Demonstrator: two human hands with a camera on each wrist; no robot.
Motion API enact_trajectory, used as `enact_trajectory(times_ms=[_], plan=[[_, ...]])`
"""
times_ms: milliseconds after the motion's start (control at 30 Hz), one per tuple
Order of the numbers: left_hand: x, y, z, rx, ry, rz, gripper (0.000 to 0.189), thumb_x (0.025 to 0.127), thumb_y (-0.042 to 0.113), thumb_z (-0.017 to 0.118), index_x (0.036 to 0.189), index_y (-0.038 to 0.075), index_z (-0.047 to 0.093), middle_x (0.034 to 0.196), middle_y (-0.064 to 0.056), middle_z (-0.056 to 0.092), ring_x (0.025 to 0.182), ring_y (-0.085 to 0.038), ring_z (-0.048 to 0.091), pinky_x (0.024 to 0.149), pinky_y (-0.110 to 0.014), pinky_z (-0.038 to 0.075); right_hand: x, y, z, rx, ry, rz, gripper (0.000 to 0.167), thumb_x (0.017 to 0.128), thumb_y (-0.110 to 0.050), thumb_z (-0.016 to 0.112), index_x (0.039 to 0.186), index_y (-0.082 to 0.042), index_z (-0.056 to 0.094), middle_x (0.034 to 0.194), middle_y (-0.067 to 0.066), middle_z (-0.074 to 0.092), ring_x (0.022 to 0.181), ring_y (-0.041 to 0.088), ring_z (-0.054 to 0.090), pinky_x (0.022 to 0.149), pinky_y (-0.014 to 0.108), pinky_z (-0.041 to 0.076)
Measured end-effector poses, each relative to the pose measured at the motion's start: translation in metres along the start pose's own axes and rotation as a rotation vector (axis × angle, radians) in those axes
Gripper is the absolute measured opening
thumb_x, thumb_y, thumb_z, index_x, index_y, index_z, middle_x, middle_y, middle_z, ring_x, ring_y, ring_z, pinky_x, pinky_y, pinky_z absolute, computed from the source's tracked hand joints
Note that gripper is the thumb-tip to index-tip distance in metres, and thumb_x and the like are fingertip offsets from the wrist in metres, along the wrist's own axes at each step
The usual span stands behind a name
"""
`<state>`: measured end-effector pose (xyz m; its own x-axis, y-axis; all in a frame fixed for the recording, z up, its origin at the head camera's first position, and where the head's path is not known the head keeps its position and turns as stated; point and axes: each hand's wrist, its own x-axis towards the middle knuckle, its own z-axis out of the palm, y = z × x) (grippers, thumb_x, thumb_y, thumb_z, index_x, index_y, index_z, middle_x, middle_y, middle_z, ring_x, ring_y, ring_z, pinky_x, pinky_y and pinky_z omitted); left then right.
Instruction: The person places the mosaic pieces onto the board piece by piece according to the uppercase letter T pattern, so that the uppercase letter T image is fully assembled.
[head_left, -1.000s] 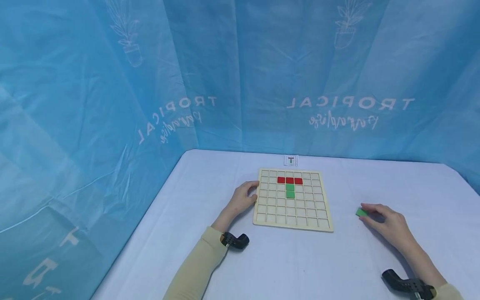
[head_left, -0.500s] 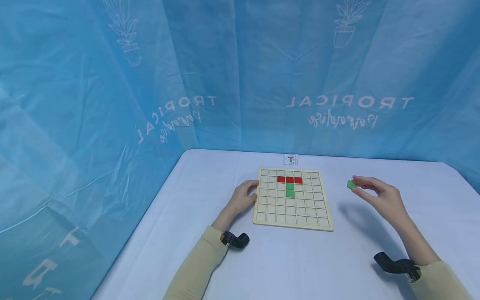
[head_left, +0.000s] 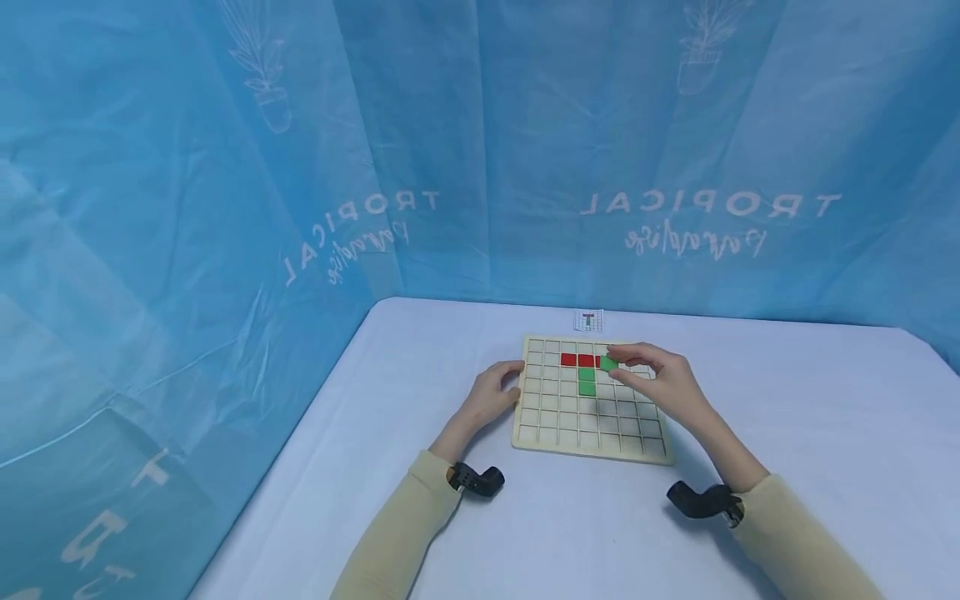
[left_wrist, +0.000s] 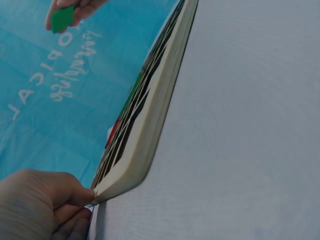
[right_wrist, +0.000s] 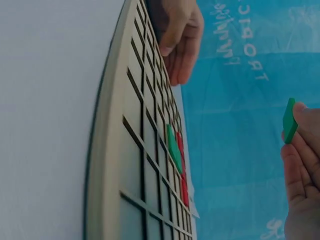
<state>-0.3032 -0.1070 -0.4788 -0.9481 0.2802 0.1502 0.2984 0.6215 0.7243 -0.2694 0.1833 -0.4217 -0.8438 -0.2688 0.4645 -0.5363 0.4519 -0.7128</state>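
Observation:
A wooden grid board lies on the table. Three red tiles fill part of one row; under the middle one, two green tiles run in a column. My right hand pinches another green tile between thumb and fingertips. The right wrist view shows this green tile held up above the board, tilted. In the head view it covers part of the rightmost red tile. My left hand rests at the board's left edge, its thumb and finger touching the rim a little apart.
A small card with a printed T pattern on a grid lies behind the board. Blue printed curtains stand behind the white-covered table and along its left side. Each wrist wears a black camera mount.
My right hand has lifted the green tile from the table right of the board and carried it left over the board. My left hand has stayed at the board's left edge.

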Motion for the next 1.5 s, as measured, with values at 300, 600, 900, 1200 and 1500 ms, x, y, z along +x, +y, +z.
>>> enact_trajectory(times_ms=[300, 600, 900, 1200, 1500], plan=[[0.0, -0.001, 0.002, -0.004, 0.002, 0.012, 0.047, 0.089, 0.005, 0.057, 0.136, 0.004, 0.048, 0.137, -0.008, 0.049, 0.129, -0.019, 0.041, 0.109, -0.03, 0.032, -0.002, 0.012, 0.024, 0.032, -0.027, 0.011, 0.035, 0.084, -0.018, 0.072, 0.116, -0.006, 0.066, 0.11, 0.006, 0.067, 0.098, 0.021, 0.061, 0.086, 0.052, 0.049], [0.001, -0.002, 0.001, -0.009, 0.013, 0.0, 0.047, 0.089, 0.005, 0.057, 0.136, 0.004, 0.048, 0.137, -0.008, 0.049, 0.129, -0.019, 0.041, 0.109, -0.03, 0.033, -0.008, 0.035, 0.04, -0.038, -0.058, -0.024, 0.033, 0.082, -0.019, 0.075, 0.112, -0.007, 0.068, 0.11, 0.003, 0.067, 0.096, 0.021, 0.062, 0.083, 0.044, 0.053], [0.0, -0.001, 0.0, -0.004, 0.013, 0.008, 0.047, 0.089, 0.006, 0.057, 0.135, 0.004, 0.048, 0.136, -0.008, 0.05, 0.129, -0.02, 0.042, 0.108, -0.03, 0.033, -0.016, 0.049, 0.052, -0.106, -0.109, -0.088, 0.034, 0.08, -0.015, 0.077, 0.112, -0.008, 0.069, 0.108, 0.003, 0.066, 0.093, 0.016, 0.064, 0.079, 0.027, 0.055], [0.0, -0.001, 0.0, -0.016, 0.015, 0.016, 0.046, 0.089, 0.005, 0.057, 0.134, 0.003, 0.049, 0.136, -0.009, 0.05, 0.129, -0.022, 0.042, 0.109, -0.032, 0.033, -0.016, 0.046, 0.052, -0.136, -0.12, -0.095, 0.034, 0.079, -0.016, 0.078, 0.112, -0.009, 0.07, 0.109, 0.003, 0.066, 0.094, 0.015, 0.064, 0.078, 0.026, 0.056], [0.001, -0.003, 0.0, -0.013, 0.015, 0.028, 0.046, 0.089, 0.005, 0.057, 0.135, 0.003, 0.049, 0.136, -0.01, 0.05, 0.128, -0.022, 0.043, 0.109, -0.032, 0.033, -0.017, 0.047, 0.052, -0.123, -0.133, -0.12, 0.029, 0.08, -0.015, 0.077, 0.108, -0.01, 0.071, 0.104, -0.002, 0.066, 0.095, 0.012, 0.062, 0.078, 0.024, 0.055]])
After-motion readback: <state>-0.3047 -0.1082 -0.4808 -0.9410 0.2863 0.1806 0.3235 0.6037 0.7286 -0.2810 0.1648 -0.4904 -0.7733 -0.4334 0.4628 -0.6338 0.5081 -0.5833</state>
